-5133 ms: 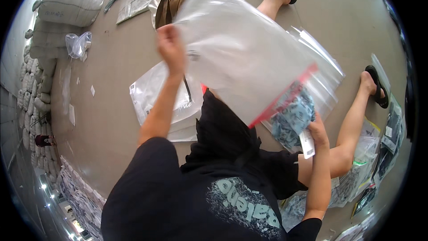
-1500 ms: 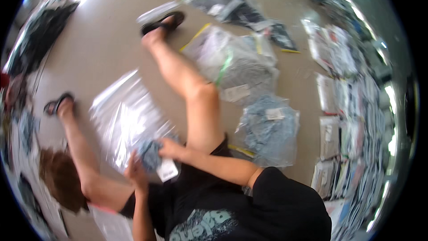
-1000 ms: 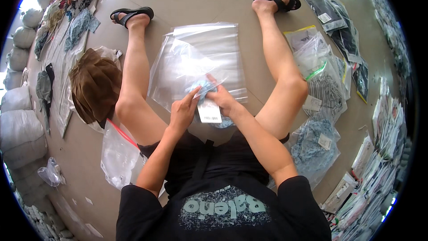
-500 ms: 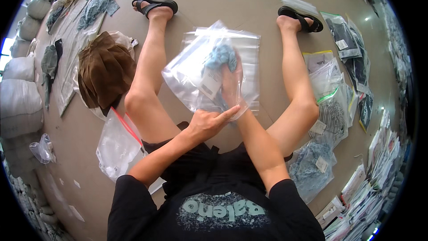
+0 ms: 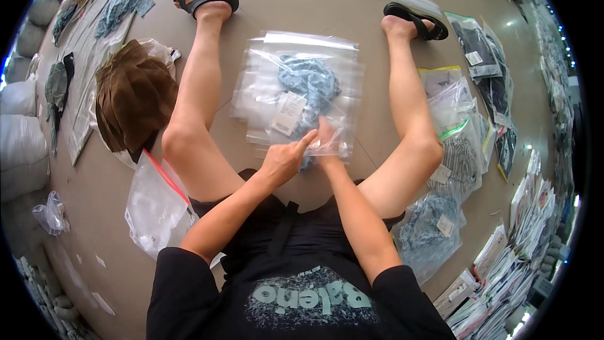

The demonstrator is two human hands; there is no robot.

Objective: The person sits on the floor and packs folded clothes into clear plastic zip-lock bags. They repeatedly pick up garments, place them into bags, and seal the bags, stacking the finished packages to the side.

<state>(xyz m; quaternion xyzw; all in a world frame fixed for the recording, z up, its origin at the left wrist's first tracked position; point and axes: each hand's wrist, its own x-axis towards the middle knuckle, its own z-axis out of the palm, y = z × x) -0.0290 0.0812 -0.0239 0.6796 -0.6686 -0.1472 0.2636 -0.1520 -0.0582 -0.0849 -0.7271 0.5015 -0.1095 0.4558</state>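
Observation:
On the floor between my legs lies a clear plastic bag (image 5: 258,104) with a crumpled light blue garment (image 5: 314,82) inside it. A white tag (image 5: 290,113) rests on the garment, and a bit of blue cloth sticks out at the bag's near edge. My left hand (image 5: 283,162) is closed on that near edge, its index finger stretched over the plastic. My right hand (image 5: 327,140) reaches in at the bag's near side, seen through the film. Its fingers point away from me, beside the garment's lower part, and look loosely stretched.
Brown pleated cloth (image 5: 135,94) lies left of my leg, near a red-edged clear bag (image 5: 154,208). Bagged garments (image 5: 434,230) line my right side, by stacked packages (image 5: 522,239). Large white bundles (image 5: 22,151) stand far left. Loose clothes (image 5: 123,9) lie at the upper left.
My right hand has drawn back toward me from the garment, which now lies more spread out. The raised bag has come down flatter. My left hand has shifted slightly left.

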